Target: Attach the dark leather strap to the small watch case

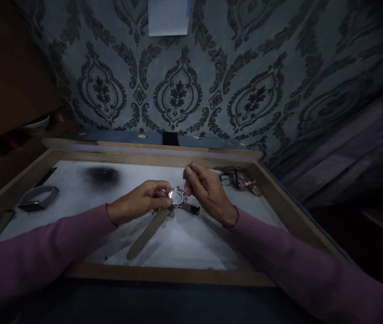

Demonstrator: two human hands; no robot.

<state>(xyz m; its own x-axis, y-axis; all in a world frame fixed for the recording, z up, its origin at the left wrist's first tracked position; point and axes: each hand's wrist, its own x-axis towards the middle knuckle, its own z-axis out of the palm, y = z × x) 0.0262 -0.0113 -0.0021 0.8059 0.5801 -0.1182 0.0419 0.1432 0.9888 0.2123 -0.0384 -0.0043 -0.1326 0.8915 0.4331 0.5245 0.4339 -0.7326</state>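
Head view: left hand (147,201) pinches watch (177,198); right hand (210,192) curls beside.

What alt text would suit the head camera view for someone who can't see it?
A person's left hand holds a round watch, its strap trailing over a wooden tray; the right hand is raised close beside it. Another watch lies at the tray's left, a pile of watches at right.
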